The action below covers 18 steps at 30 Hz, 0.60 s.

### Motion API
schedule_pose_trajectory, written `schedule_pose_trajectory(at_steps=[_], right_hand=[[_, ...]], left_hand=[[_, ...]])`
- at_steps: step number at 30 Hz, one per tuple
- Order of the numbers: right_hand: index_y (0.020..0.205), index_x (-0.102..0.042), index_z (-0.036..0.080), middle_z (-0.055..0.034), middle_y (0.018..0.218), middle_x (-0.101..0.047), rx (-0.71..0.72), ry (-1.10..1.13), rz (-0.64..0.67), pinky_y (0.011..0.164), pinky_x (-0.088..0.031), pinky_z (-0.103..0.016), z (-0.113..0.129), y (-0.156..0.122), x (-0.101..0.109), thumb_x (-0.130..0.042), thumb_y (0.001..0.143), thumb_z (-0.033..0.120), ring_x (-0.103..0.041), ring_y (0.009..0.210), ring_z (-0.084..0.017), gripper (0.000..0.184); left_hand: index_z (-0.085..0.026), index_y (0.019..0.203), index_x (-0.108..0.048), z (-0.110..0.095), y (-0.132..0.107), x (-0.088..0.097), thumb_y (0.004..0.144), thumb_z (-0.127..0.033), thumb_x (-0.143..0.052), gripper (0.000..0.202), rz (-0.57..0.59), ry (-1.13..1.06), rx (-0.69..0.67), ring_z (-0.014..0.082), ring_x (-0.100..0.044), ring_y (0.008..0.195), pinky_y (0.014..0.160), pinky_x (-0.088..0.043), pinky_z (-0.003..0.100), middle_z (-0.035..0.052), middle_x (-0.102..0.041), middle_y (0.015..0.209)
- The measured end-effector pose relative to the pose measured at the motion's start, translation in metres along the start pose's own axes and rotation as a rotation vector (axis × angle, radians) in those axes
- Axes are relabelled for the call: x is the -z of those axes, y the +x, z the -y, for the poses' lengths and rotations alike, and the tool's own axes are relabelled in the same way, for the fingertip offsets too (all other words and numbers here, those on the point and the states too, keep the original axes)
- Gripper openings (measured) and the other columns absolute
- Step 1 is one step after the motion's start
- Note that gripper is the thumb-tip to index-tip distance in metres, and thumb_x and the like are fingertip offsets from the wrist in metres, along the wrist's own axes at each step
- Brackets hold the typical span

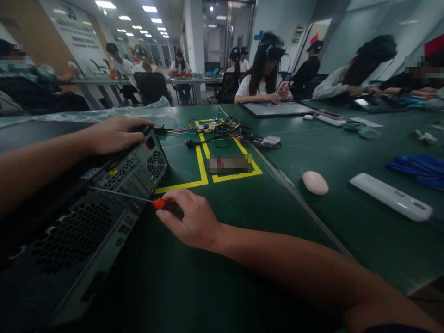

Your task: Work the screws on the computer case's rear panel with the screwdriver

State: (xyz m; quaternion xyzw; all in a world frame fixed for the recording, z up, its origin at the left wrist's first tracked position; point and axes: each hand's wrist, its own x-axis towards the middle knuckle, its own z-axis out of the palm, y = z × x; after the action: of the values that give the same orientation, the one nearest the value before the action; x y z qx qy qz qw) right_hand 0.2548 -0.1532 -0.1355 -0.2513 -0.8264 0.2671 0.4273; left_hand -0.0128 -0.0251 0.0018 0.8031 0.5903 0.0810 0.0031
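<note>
A black and grey computer case (128, 194) lies on the green table at the left, its back panel with vents and ports turned towards the right. My left hand (114, 134) rests on the upper far end of the case, fingers stretched over its edge. In my right hand (194, 217) is a screwdriver (160, 203) with an orange and dark handle, gripped between thumb and fingers. Its long thin shaft reaches left to the back panel, with the tip close to the panel's upper edge. Whether the tip sits in a screw I cannot tell.
Bundled cables (232, 129) lie beyond the case near yellow tape (204, 180) and a blurred-out item (229, 163). To the right are a pale mouse (315, 182), a white power strip (391, 196) and a blue cloth-like bundle (416, 170). Several people sit at tables further back.
</note>
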Motion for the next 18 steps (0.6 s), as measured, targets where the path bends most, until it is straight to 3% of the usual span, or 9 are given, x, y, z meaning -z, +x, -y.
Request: schedule_pose_trajectory(at_steps=[7, 13, 18], right_hand=[[0.115, -0.067, 0.020, -0.0074, 0.108, -0.074, -0.046, -0.010, 0.027, 0.092, -0.055, -0.033, 0.0053, 0.0017, 0.0011, -0.050, 0.110, 0.045, -0.069, 0.101, -0.019, 0.031], [0.127, -0.059, 0.021, -0.0065, 0.115, -0.074, -0.062, 0.057, -0.008, 0.086, -0.057, -0.033, 0.0026, 0.0006, -0.0005, -0.067, 0.097, 0.044, -0.072, 0.097, -0.020, 0.038], [0.118, -0.060, 0.021, -0.0077, 0.113, -0.073, -0.028, 0.035, 0.007, 0.089, -0.057, -0.035, -0.0009, 0.0012, -0.0011, -0.059, 0.101, 0.036, -0.072, 0.100, -0.021, 0.023]], left_hand=[[-0.014, 0.153, -0.060, 0.0018, 0.0019, -0.0009, 0.085, -0.061, -0.043, 0.084, -0.008, -0.005, 0.000, 0.0373, -0.062, 0.128, 0.116, -0.043, 0.050, 0.0132, -0.068, 0.142], [-0.015, 0.152, -0.061, 0.0024, 0.0028, -0.0009, 0.085, -0.060, -0.044, 0.083, -0.017, -0.006, -0.013, 0.0379, -0.065, 0.122, 0.110, -0.047, 0.050, 0.0130, -0.072, 0.133], [-0.016, 0.153, -0.060, 0.0030, 0.0029, -0.0008, 0.085, -0.062, -0.043, 0.084, -0.002, 0.002, -0.007, 0.0375, -0.065, 0.123, 0.110, -0.047, 0.049, 0.0141, -0.071, 0.134]])
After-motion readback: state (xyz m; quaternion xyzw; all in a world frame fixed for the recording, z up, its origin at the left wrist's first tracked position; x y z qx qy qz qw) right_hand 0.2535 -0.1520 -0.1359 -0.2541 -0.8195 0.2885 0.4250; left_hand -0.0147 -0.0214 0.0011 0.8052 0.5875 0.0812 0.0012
